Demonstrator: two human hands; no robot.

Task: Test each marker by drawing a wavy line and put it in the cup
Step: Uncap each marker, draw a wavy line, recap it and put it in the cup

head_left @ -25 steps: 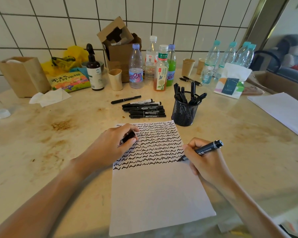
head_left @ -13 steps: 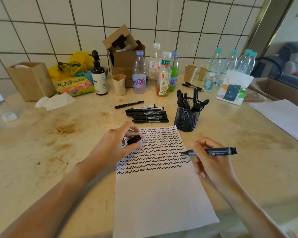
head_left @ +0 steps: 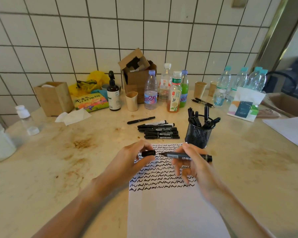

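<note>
Black cap (head_left: 148, 153) pinched in my left hand (head_left: 127, 162), uncapped marker (head_left: 186, 156) gripped level in my right hand (head_left: 196, 166), tip facing cap mid-frame above the scribbled paper (head_left: 170, 212), mesh cup (head_left: 199, 134) just beyond.

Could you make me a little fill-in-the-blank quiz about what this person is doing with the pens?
1. The left hand holds the marker's ____.
2. The right hand holds an uncapped ____.
3. The paper is covered with rows of ____ lines.
4. The mesh cup stands to the ____ of the loose markers.

Missing words: cap; marker; wavy; right
</note>
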